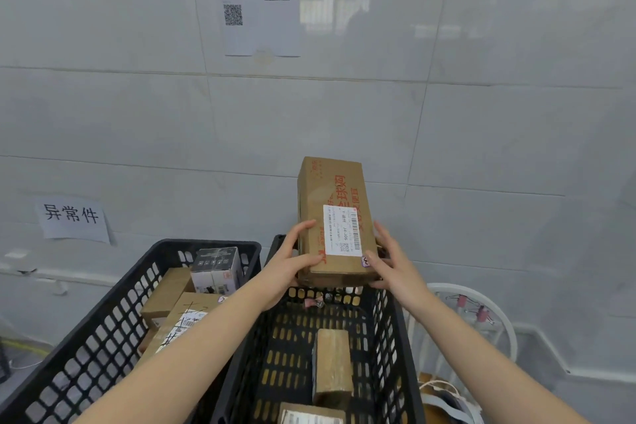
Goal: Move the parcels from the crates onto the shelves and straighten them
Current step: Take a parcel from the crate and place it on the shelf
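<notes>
I hold a brown cardboard parcel [332, 217] with red print and a white barcode label above the far end of the right black crate [385, 337]. My left hand [290, 263] grips its left side and my right hand [392, 258] its right side. Inside that crate stands a small brown parcel [332, 365], and a labelled one [309, 415] lies at the bottom edge. The left black crate [103, 337] holds several brown boxes [168, 296] and a white and black box [215, 270]. No shelf is in view.
A tiled grey wall [137, 113] rises right behind the crates, with a printed notice [258, 0] and a paper sign [72, 218] stuck on it. A white wire chair [481, 327] stands to the right of the right crate.
</notes>
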### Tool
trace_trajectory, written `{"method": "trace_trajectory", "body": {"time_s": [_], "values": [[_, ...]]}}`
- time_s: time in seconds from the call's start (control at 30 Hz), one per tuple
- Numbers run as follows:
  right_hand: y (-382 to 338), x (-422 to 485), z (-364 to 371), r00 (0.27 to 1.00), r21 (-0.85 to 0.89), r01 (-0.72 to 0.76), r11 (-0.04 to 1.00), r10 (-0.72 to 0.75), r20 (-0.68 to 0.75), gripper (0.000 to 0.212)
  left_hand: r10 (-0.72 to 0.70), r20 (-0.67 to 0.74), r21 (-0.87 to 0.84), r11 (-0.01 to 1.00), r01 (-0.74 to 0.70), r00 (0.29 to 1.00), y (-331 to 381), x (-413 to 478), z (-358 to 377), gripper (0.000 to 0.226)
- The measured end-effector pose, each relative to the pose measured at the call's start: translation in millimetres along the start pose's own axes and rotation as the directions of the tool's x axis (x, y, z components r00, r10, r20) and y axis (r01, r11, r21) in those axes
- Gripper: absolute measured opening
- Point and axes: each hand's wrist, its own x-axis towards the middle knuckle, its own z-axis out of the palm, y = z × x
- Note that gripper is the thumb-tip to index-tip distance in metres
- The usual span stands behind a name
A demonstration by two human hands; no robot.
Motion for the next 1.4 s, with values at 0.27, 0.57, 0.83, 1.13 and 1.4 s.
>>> {"method": "trace_trajectory", "body": {"time_s": [0.27, 0.57, 0.83, 1.13, 1.4], "values": [[-16, -41, -44, 0.957, -0.533, -0.236, 0.812, 0.1, -0.271, 0.055, 0.011, 0.242, 0.06, 0.998, -0.027, 0.97, 26, 10, 0, 0.065], [-38, -139, -105, 0.817, -0.688, -0.53, 0.496, 0.079, -0.572, 0.052, 0.046, 0.502, 0.008, 0.998, -0.058, 0.864, 40, 22, 83, 0.066], [-38, -301, -192, 0.584, -0.498, -0.763, 0.413, 0.108, -0.805, 0.05, 0.071, 0.79, -0.082, 0.997, -0.009, 0.609, 27, 9, 282, 0.064], [-41, -516, -324, 0.219, -0.192, -0.964, 0.184, 0.141, -0.966, 0.055, 0.096, 0.966, -0.111, 0.993, 0.049, 0.238, 12, -46, 565, 0.073], [-52, -673, -392, -0.078, 0.096, -0.981, 0.167, 0.112, -0.991, 0.058, 0.114, 0.993, -0.115, 0.983, 0.145, 0.019, 7, -123, 764, 0.068]]}}
